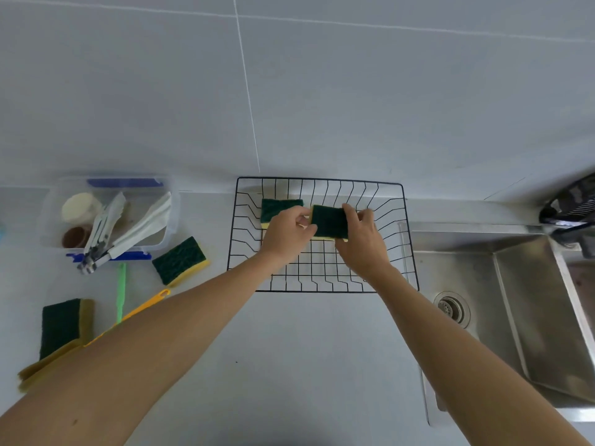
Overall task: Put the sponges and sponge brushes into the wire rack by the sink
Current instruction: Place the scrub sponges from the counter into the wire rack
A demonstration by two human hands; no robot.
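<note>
A black wire rack (399,201) stands on the counter left of the sink. Over it, my left hand (286,233) and my right hand (362,239) both grip one green-and-yellow sponge (330,222), one hand at each end. A second such sponge (278,207) lies in the rack's back left, partly behind my left hand. Left of the rack on the counter lie another sponge (180,260), a further sponge (61,326) at the near left, a green-handled brush (121,291) and an orange-handled brush (151,302) partly hidden by my left forearm.
A clear plastic box (51,201) with blue clips holds a white round object, a brown cup, tongs and cloths at the back left. The steel sink (528,310) with its drain lies to the right. A dark object (570,207) sits at the far right. A tiled wall rises behind.
</note>
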